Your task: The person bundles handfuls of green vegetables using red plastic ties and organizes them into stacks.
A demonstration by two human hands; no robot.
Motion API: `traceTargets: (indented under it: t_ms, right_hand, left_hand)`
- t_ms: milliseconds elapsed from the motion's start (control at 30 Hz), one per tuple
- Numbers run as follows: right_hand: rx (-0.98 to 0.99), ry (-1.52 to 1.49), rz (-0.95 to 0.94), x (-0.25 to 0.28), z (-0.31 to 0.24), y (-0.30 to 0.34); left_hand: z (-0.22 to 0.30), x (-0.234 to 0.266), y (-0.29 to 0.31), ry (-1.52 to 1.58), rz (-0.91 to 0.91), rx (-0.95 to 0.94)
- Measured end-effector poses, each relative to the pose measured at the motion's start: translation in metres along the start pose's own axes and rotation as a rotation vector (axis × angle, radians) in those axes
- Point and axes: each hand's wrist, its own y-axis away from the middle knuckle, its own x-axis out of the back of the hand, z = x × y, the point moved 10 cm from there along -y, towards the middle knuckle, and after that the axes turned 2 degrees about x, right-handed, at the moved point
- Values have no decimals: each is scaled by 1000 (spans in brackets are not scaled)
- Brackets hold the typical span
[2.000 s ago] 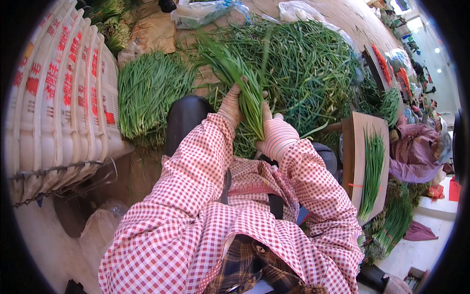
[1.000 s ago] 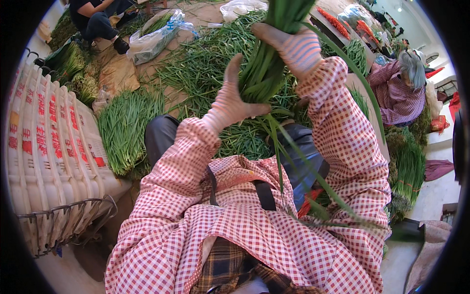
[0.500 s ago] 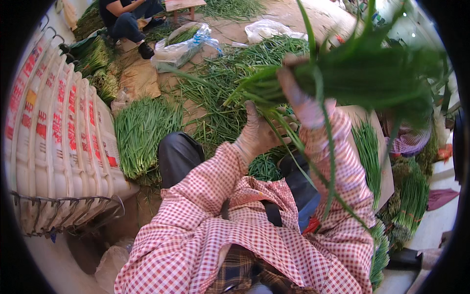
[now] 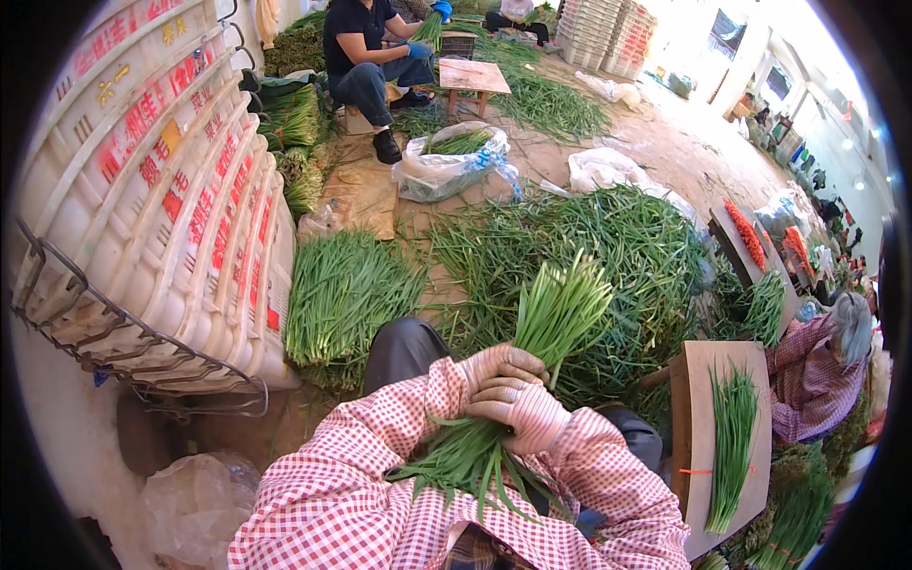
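Close to my lap, both of my gloved hands are wrapped round a bunch of garlic chives [image 4: 560, 309]. Its pale cut ends point up and away from me, while the green leaf tips fan out below, against my checked smock. My left hand [image 4: 502, 369] grips on the far side of the bunch; my right hand [image 4: 524, 412] closes round it just nearer to me, the two touching. Beyond them spreads a big loose heap of chives [image 4: 617, 256]. A neat stack of chives [image 4: 347, 294] stands by my left knee.
White plastic crates [image 4: 190, 190] are stacked at the left. At the right, a board [image 4: 698, 380] bears a chive bunch [image 4: 731, 446] over a red tie. A clear bag [image 4: 437, 176] and a low table [image 4: 475, 76] lie farther off. Co-workers sit at the far left [image 4: 366, 47] and right [image 4: 817, 370].
The chive bunch, held out sideways by my right hand, has come down in front of my lap with its pale ends upward. My left hand, open before, now grips it too. The view has shifted.
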Motion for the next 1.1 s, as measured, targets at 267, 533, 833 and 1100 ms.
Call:
traceTargets:
  t_ms: [267, 533, 833, 1100]
  right_hand:
    - [-401, -1472, 791, -30, 63, 78]
    - [-44, -1955, 1087, -33, 91, 97]
    - [-742, -1712, 1102, 6, 155, 130]
    - [-823, -894, 1332, 170, 197, 257]
  left_hand:
    - [108, -75, 75, -828, 148, -163]
    - [-33, -50, 128, -799, 100, 144]
    - [-51, -54, 110, -763, 168, 248]
    - [-49, -16, 137, -758, 490, 132]
